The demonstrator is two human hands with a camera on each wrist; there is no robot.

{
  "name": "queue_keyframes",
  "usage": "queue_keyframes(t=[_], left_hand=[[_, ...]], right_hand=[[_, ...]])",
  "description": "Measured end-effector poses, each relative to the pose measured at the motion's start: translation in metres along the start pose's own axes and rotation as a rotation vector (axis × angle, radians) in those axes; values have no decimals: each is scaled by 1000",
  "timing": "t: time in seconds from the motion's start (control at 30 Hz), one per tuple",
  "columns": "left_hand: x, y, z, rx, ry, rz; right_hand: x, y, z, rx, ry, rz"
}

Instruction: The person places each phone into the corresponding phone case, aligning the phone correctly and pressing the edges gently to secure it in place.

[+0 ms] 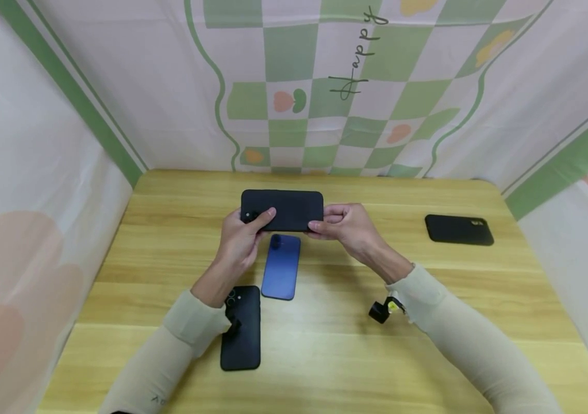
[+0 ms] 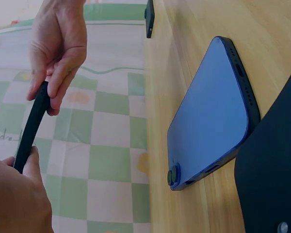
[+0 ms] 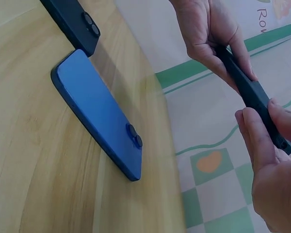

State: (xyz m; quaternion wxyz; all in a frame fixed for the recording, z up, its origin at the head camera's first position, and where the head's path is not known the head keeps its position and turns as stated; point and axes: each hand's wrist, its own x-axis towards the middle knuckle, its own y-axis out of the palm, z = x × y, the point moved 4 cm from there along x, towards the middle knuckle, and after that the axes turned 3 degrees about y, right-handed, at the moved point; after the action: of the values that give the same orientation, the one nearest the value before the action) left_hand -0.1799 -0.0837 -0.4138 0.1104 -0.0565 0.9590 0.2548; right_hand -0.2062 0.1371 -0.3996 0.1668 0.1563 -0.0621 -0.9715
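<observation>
Both hands hold a black phone sideways above the table, its camera end toward the left. My left hand grips the camera end, thumb across the upper face. At the opposite end my right hand pinches the near corner between thumb and fingers. Seen edge-on in the wrist views, the black phone is a slim dark slab. Below it a blue phone lies back-up on the wood, touched by neither hand. Another black phone lies under my left wrist, partly covered by the sleeve.
A black phone case with a camera cutout lies at the table's right side. The wooden table ends at the back against a patterned cloth. Cloth also hangs on the left and right. A small black camera hangs at my right wrist.
</observation>
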Motion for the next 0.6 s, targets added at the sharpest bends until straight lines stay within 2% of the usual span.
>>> queue_keyframes(t=[0.33, 0.6], left_hand=[[-1, 3, -3, -44, 9, 16], [0, 5, -5, -61, -1, 18]], right_hand=[[-2, 1, 6, 8, -43, 3], [-3, 1, 5, 60, -16, -14]])
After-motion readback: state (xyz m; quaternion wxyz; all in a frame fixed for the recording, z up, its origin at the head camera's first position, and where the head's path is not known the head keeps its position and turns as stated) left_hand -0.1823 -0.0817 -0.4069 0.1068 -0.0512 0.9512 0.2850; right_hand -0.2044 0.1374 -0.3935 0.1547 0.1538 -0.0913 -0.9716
